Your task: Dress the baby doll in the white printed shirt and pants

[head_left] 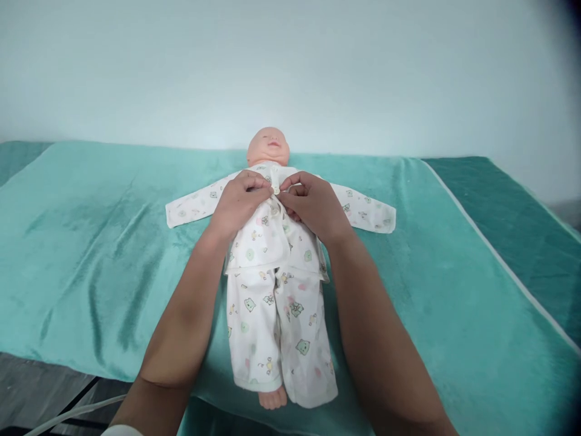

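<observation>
A baby doll point(269, 145) lies on its back on a teal blanket point(104, 254), arms spread, head toward the wall. It wears a white printed shirt point(267, 239) and matching trousers point(276, 330). One bare foot point(272, 398) shows at the near end. My left hand point(238, 203) pinches the shirt's front edge at the doll's chest. My right hand point(313, 204) pinches the opposite edge, fingertips meeting the left hand's at a small snap point(275, 189) below the collar. Both hands are closed on the fabric.
The blanket covers a table that runs to a pale wall point(290, 66). A darker green cloth point(512, 218) lies at the right side. The table's near edge and a dark floor point(40, 393) show at the lower left, with a thin white cable point(72, 413).
</observation>
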The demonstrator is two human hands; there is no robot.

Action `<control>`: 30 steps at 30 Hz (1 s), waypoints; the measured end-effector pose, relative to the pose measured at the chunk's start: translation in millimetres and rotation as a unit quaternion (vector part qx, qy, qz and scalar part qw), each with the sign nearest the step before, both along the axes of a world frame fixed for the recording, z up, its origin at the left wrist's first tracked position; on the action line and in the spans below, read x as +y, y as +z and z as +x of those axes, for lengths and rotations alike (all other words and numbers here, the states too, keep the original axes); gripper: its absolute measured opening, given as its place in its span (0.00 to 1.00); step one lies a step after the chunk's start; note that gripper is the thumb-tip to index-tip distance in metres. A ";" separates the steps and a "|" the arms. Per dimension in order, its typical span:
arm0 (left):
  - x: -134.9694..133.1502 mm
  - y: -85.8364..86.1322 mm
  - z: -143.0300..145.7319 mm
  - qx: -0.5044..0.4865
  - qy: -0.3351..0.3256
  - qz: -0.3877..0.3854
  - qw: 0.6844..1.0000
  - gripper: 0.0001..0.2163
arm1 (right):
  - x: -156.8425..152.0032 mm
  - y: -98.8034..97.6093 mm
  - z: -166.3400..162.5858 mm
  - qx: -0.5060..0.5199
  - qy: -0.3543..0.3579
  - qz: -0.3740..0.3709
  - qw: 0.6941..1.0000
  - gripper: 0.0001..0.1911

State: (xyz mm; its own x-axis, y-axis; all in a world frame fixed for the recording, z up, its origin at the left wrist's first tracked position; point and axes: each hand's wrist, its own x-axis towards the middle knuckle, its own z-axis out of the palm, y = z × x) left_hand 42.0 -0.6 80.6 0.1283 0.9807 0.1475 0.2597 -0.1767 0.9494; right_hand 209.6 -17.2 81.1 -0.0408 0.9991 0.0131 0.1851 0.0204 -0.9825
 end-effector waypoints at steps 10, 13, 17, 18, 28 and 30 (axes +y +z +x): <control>3.9 -8.1 2.4 0.053 0.007 0.069 0.996 0.05 | 5.6 -7.6 2.4 0.075 -0.008 -0.003 0.997 0.07; 3.3 -9.8 0.2 0.042 0.017 0.071 0.996 0.07 | 5.3 -8.2 1.6 0.075 -0.012 0.003 0.997 0.07; 2.9 -11.9 -3.4 0.030 -0.010 0.094 0.995 0.09 | -1.4 -5.6 -1.5 0.053 -0.027 0.022 0.998 0.05; 2.7 -12.5 -3.8 0.029 -0.016 0.100 0.994 0.08 | -4.5 -4.2 -2.5 0.037 -0.026 0.031 0.998 0.05; -16.2 -12.5 -7.9 0.034 -0.064 0.160 0.984 0.08 | -39.7 12.3 4.5 -0.271 0.056 0.059 0.959 0.10; -18.7 -11.9 -9.4 0.060 -0.079 0.179 0.979 0.08 | -43.0 13.5 8.2 -0.297 0.090 0.058 0.949 0.10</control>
